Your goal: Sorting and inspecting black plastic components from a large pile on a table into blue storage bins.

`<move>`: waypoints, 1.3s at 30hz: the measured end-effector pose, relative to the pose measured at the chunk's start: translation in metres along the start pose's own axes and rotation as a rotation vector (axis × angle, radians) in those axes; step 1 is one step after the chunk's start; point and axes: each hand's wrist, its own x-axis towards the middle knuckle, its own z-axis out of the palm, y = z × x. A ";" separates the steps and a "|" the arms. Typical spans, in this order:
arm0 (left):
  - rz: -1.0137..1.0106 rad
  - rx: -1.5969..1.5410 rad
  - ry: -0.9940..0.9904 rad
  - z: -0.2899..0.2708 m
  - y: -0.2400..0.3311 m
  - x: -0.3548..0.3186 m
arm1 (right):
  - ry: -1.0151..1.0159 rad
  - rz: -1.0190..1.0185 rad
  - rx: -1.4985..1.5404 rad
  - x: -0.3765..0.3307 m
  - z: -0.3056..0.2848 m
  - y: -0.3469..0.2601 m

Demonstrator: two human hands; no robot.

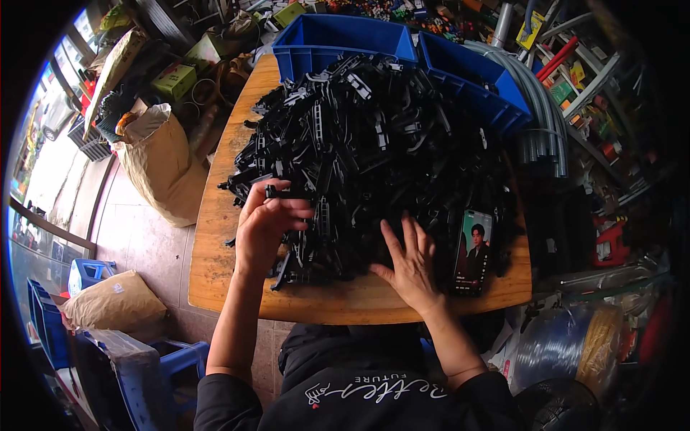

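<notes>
Head view shows the right hand (411,262) lying flat with fingers spread on the near edge of a big pile of black plastic parts (374,151), holding nothing, just beside a phone (473,251) that leans on the pile's right side. At the pile's left edge, the left hand (266,223) curls its fingers around one small black part (273,191). The pile covers a wooden table (215,237), and behind the pile sit two blue bins (345,36).

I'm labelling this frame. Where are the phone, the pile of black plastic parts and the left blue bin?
phone (472,251), head view, middle of its lit screen.
pile of black plastic parts (381,151), head view, centre of the heap.
left blue bin (345,36), head view, its inner wall.
</notes>
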 end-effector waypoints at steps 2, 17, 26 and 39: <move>0.003 -0.269 -0.078 0.006 -0.002 -0.001 | -0.040 0.022 0.045 0.005 -0.009 -0.004; -0.008 0.187 0.011 0.028 0.004 0.018 | 0.510 0.069 -0.008 0.171 -0.025 0.060; -0.053 0.255 0.100 0.005 0.002 0.041 | 0.511 0.086 -0.043 0.196 -0.005 0.052; -0.011 0.240 0.057 0.018 0.006 0.024 | 0.333 0.043 0.343 0.127 -0.068 0.074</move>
